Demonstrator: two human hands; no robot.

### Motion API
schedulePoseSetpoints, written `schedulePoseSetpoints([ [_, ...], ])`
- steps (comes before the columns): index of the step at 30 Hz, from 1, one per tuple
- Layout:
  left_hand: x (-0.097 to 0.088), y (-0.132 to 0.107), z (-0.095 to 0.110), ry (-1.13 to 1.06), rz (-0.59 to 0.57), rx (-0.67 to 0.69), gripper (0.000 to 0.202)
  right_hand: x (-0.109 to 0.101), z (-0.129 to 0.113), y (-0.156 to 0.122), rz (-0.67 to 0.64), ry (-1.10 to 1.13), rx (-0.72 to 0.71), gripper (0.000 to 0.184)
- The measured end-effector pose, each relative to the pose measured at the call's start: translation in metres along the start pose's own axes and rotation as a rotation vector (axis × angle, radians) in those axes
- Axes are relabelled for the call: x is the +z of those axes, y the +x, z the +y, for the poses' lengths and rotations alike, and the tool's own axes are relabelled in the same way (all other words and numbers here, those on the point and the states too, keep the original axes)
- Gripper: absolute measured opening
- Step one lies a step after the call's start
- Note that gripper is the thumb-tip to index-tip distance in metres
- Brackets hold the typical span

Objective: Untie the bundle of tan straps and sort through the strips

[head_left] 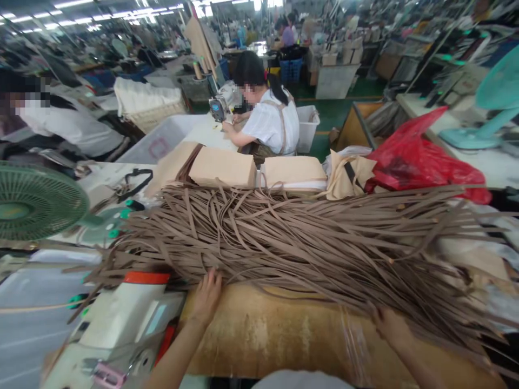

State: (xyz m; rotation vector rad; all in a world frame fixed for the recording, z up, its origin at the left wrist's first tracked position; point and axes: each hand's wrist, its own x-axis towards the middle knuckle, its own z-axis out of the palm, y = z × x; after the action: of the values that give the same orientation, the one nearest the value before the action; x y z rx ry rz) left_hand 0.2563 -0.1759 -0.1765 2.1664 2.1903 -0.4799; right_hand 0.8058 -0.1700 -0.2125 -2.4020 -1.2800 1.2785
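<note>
A wide, tangled heap of long flat brown straps (284,237) lies across the work surface in front of me. My left hand (208,294) rests at the heap's near edge, its fingers stretched forward onto the straps. Farther right along the same edge is my right hand (391,327), somewhat blurred, its fingers closed on a brown strap. Under both forearms is a worn tan board (267,329) with clear tape across it.
A sewing machine (133,308) stands at my left, near a green fan (36,202). Stacks of beige panels (223,167) and a red plastic bag (430,156) sit behind the straps. Beyond them a co-worker (271,113) sits at another machine.
</note>
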Motion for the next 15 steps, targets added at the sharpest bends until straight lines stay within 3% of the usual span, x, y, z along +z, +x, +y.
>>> schedulePoseSetpoints([
  [1, -0.005, -0.001, -0.007, 0.013, -0.052, -0.022, 0.046, 0.021, -0.017, -0.015, -0.002, -0.053, -0.186, 0.025],
  [3, -0.018, 0.009, -0.018, 0.005, -0.140, -0.029, 0.042, 0.065, -0.055, -0.040, -0.158, -0.073, -0.542, 0.018],
  [5, -0.035, 0.030, -0.029, -0.018, -0.188, -0.025, 0.039, 0.104, -0.097, -0.056, -0.294, -0.155, -0.796, 0.028],
  [7, -0.055, 0.057, -0.041, -0.057, -0.174, -0.012, 0.037, 0.129, -0.143, -0.061, -0.246, -0.254, -0.917, 0.034],
  [10, -0.076, 0.088, -0.057, -0.150, -0.120, -0.003, 0.045, 0.149, -0.216, -0.052, -0.023, -0.330, -1.090, 0.043],
  [13, -0.086, 0.092, -0.060, -0.270, -0.112, -0.074, 0.061, 0.163, -0.278, -0.036, 0.071, -0.451, -1.191, 0.054],
  [15, -0.089, 0.084, -0.051, -0.358, -0.084, -0.176, 0.060, 0.174, -0.303, -0.026, 0.086, -0.500, -1.196, 0.037],
])
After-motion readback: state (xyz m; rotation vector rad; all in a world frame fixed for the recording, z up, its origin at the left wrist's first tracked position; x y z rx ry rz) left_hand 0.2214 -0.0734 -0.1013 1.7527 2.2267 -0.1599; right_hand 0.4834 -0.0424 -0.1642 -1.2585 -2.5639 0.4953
